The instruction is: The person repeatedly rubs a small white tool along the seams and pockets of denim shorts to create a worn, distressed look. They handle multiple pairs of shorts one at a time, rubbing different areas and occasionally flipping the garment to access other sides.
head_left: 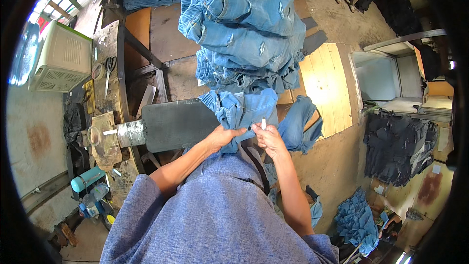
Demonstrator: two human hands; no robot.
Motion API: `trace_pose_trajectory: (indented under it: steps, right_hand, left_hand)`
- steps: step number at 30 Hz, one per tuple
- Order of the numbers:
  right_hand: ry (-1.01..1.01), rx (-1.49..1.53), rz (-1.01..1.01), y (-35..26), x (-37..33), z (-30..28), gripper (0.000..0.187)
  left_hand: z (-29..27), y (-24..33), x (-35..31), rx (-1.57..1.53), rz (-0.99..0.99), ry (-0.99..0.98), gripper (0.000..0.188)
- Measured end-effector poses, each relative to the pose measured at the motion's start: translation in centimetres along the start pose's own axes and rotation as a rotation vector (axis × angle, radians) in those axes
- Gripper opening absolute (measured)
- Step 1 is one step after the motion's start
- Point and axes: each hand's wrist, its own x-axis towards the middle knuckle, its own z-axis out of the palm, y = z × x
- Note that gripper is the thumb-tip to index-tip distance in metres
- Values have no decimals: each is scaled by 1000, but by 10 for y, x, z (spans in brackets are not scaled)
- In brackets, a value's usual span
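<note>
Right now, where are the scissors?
Toward the left of the head view, the black-handled scissors lie on the worn bench, just right of a roll that looks like tape.

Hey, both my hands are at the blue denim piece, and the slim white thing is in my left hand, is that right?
Not quite: the head view shows the slim white thing in your right hand, not your left hand. Both hands are at the blue denim piece.

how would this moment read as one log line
left hand: grips denim garment; right hand: holds small white object at garment; ahead: denim pile; left: scissors on bench
</note>
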Motion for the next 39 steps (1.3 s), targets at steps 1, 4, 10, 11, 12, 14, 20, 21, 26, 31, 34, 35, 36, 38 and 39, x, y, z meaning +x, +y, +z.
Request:
trace_pose_trajectory:
  steps: [1,4,10,11,12,14,20,21,26,31,34,35,36,38,39]
  right_hand:
    - [20,-14,22,0,1,0,17]
    - [49,-204,-33,-2,2,0,21]
    - [26,-274,13,-5,5,-2,31]
    - [-8,-343,-100,-4,4,-3,33]
    - [42,-427,-198,-3,2,-5,34]
    - [123,-507,-351,-3,-2,-8,33]
    - [307,-1014,-700,-9,-38,2,26]
    - [308,-1118,-690,-11,-41,9,22]
    - [517,-1271,-719,-24,-51,22,22]
    - [522,-1320,-676,-24,-47,16,22]
    - [543,-1347,-710,-23,-44,13,22]
    - [436,-1273,-646,-23,-44,13,22]
    - [315,-1198,-556,-24,-44,12,22]
    - [514,-1365,-607,-26,-45,11,23]
    - [556,-1348,-645,-28,-47,10,24]
  left_hand:
    - [-2,2,-1,-42,-26,-24,49]
    - [-3,5,-3,20,-126,-1,47]
    - [-10,-2,4,43,-100,-44,48]
    - [-12,-4,4,-37,-134,-54,49]
    - [-13,-5,4,-100,-164,-59,50]
    - [-17,-5,5,-131,-205,-94,52]
    - [-33,12,6,82,-171,-268,55]
    - [-36,15,6,95,-181,-279,55]
    - [-38,19,6,48,-143,-291,53]
    - [-37,19,6,15,-186,-302,49]
    - [-38,17,7,-6,-172,-304,47]
    - [-39,15,8,-21,-137,-329,47]
    - [-39,14,8,-28,-173,-310,47]
    - [-41,11,10,-29,-179,-309,47]
    - [-41,9,11,-48,-185,-306,47]
